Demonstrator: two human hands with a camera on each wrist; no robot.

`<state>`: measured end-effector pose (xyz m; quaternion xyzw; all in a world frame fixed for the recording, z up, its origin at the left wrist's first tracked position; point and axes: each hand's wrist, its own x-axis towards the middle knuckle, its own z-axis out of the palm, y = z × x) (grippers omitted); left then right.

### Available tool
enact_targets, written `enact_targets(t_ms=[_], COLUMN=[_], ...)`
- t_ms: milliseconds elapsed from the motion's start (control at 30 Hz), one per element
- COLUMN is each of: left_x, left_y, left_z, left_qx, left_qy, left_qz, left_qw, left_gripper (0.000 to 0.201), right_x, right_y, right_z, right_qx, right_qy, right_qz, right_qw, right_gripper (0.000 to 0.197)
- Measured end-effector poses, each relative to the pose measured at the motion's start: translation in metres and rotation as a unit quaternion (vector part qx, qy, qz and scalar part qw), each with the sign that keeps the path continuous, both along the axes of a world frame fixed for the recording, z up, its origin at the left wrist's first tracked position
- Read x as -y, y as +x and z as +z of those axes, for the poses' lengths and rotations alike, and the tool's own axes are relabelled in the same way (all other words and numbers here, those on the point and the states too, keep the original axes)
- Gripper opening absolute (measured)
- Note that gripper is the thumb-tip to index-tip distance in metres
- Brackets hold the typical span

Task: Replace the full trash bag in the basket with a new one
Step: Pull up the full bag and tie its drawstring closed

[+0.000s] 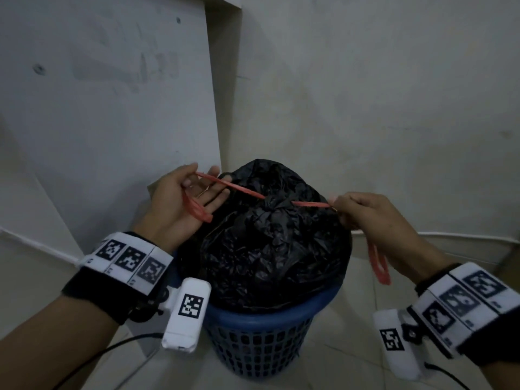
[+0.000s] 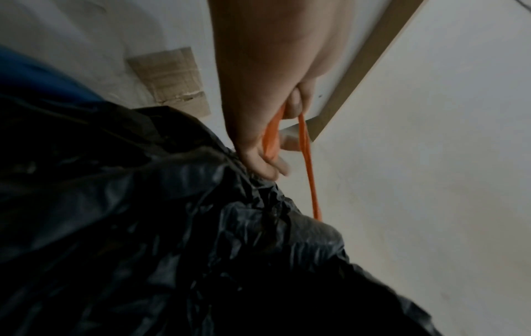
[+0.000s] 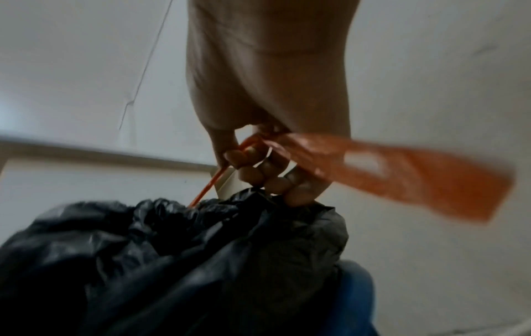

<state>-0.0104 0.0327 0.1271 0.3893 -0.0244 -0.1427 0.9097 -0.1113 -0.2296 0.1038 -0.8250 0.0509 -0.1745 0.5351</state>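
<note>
A pale, scuffed wall meets a white panel in the corner, with light floor tiles below. From the head view we count one blue basket, one black bag bulging out of its top, two red drawstrings and two hands. The bag sits upright in the basket, its gathered neck pointing up. The strings run out sideways from that neck in one nearly level line, left to right. Our left hand is at the left of the bag, fingers mostly straight, thumb and forefinger pinching the left string, whose loose loop hangs across the palm. Our right hand is at the right, fingers curled, pinching the right string; its loop dangles below the wrist. The hands are well apart, the bag between them.

From the left wrist we see the one left string stretched taut from the thumb down to the bag, a doubled length lying against the fingers. A piece of cardboard lies by the wall.

From the right wrist, the fingers are curled round the right string, which slants down to the bag's neck; its flat loop is blurred.
</note>
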Motion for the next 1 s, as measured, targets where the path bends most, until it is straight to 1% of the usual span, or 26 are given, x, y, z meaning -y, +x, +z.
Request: enact_targets(t_ms=[67,133,167,200,233,267,300,333,367,400,433,467,500,567,667,767,833,933,967,1000], left_x=[0.001,0.005,0.008,0.01,0.013,0.017,0.021,0.027,0.034,0.041,0.046,0.051,0.054,0.058,0.062,0.065,0.067,0.065,0.065,0.063], left_y=[-0.004,-0.01,-0.013,-0.016,-0.017,-0.02,-0.022,-0.023,-0.025,-0.028,-0.03,-0.033,-0.036,-0.04,-0.046,-0.053,-0.054,-0.053,-0.054,-0.053], left_z=[0.005,0.01,0.012,0.014,0.016,0.018,0.019,0.02,0.019,0.019,0.017,0.015,0.014,0.012,0.013,0.013,0.014,0.013,0.013,0.012], left_qx=[0.023,0.048,0.058,0.069,0.081,0.094,0.106,0.124,0.151,0.184,0.214,0.238,0.25,0.262,0.288,0.323,0.318,0.291,0.297,0.314], left_qy=[-0.018,-0.01,-0.003,0.003,0.01,0.024,0.054,0.097,0.15,0.204,0.25,0.284,0.308,0.341,0.392,0.426,0.435,0.424,0.421,0.428], left_qz=[-0.035,-0.069,-0.098,-0.131,-0.161,-0.181,-0.187,-0.176,-0.151,-0.122,-0.104,-0.1,-0.108,-0.118,-0.103,-0.103,-0.116,-0.123,-0.118,-0.106], left_qw=[0.999,0.996,0.993,0.989,0.984,0.979,0.975,0.972,0.965,0.954,0.939,0.924,0.912,0.895,0.868,0.839,0.834,0.849,0.849,0.84], left_gripper=[0.046,0.04,0.047,0.062,0.077,0.087,0.089,0.081,0.065,0.046,0.034,0.03,0.028,0.023,0.016,0.017,0.014,0.011,0.01,0.012], right_x=[-0.003,-0.007,-0.01,-0.014,-0.018,-0.021,-0.023,-0.026,-0.028,-0.03,-0.032,-0.035,-0.037,-0.042,-0.048,-0.053,-0.056,-0.059,-0.06,-0.06], right_y=[-0.003,-0.006,-0.008,-0.009,-0.01,-0.01,-0.01,-0.01,-0.01,-0.01,-0.01,-0.009,-0.008,-0.008,-0.008,-0.007,-0.004,0.001,0.002,0.004], right_z=[0.009,0.018,0.022,0.026,0.028,0.03,0.03,0.031,0.032,0.032,0.032,0.033,0.032,0.033,0.036,0.037,0.036,0.031,0.029,0.027], right_qx=[0.003,-0.007,-0.007,-0.005,-0.004,-0.005,-0.006,-0.007,-0.004,0.001,0.007,0.015,0.025,0.054,0.117,0.174,0.2,0.214,0.217,0.221], right_qy=[0.112,0.225,0.268,0.298,0.318,0.335,0.35,0.361,0.351,0.317,0.267,0.219,0.182,0.154,0.138,0.061,0.007,-0.021,-0.028,-0.042], right_qz=[0.026,0.069,0.096,0.122,0.145,0.162,0.176,0.188,0.195,0.19,0.177,0.158,0.138,0.103,0.076,0.055,0.037,0.017,0.007,-0.005], right_qw=[0.993,0.972,0.959,0.947,0.937,0.928,0.92,0.913,0.916,0.929,0.947,0.963,0.973,0.981,0.981,0.981,0.979,0.977,0.976,0.974], right_gripper=[0.034,0.033,0.037,0.04,0.039,0.035,0.033,0.033,0.032,0.031,0.03,0.029,0.026,0.02,0.023,0.021,0.017,0.02,0.019,0.017])
